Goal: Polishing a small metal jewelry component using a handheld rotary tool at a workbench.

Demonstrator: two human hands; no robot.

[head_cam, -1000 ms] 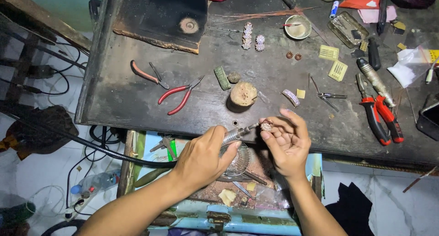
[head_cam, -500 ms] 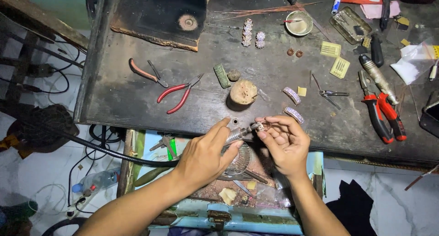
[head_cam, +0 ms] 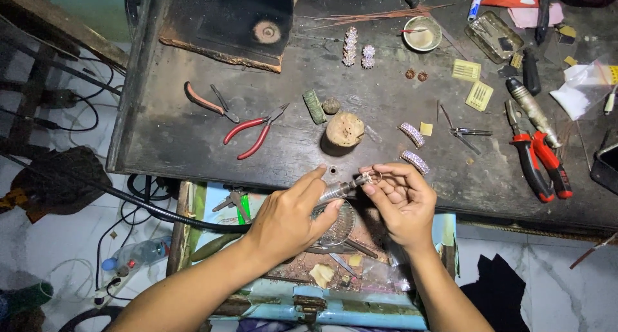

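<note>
Hands are meeting just off the near edge of the table (head_cam: 193, 145), above an open drawer (head_cam: 335, 267) of scraps. The left hand (head_cam: 286, 216) is coming in from the lower left, fingers curled around a metal rotary handpiece (head_cam: 338, 190) and thumb lying along it. The right hand (head_cam: 402, 203) is rising from below, wrist bent, its fingertips pinching a small ring (head_cam: 374, 176) at the tool's tip. The handpiece is lying nearly level, its long axis running from lower left to upper right, tip pointing toward the ring and the table's near edge; a black flexible hose (head_cam: 161, 210) is trailing off its back end to the left. On the dark, scuffed tabletop, red-handled pliers (head_cam: 254, 132) are lying left of centre, a round wooden stump (head_cam: 344, 129) is sitting near the middle, and red cutters (head_cam: 541, 165) are resting toward the right edge. Pale floor tiles (head_cam: 77, 242) with loose cables are showing on the left.
</note>
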